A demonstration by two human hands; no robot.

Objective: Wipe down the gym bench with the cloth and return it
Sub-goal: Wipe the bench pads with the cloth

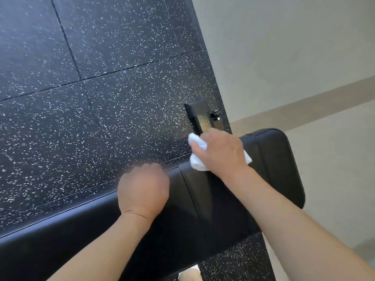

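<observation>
A black padded gym bench (269, 165) runs from the lower left to the right, with a seam between its long pad and its end pad. My right hand (221, 151) grips a bunched white cloth (197, 161) and presses it on the end pad's far edge, near the seam. My left hand (143, 189) rests on the far edge of the long pad, fingers curled over that edge and hidden from view.
Black speckled rubber floor tiles (91, 98) lie beyond the bench. A black metal frame post (197, 116) with a knob stands just behind my right hand. A beige wall (294, 47) with a darker band rises at the right. Something white (189, 273) shows at the bottom edge.
</observation>
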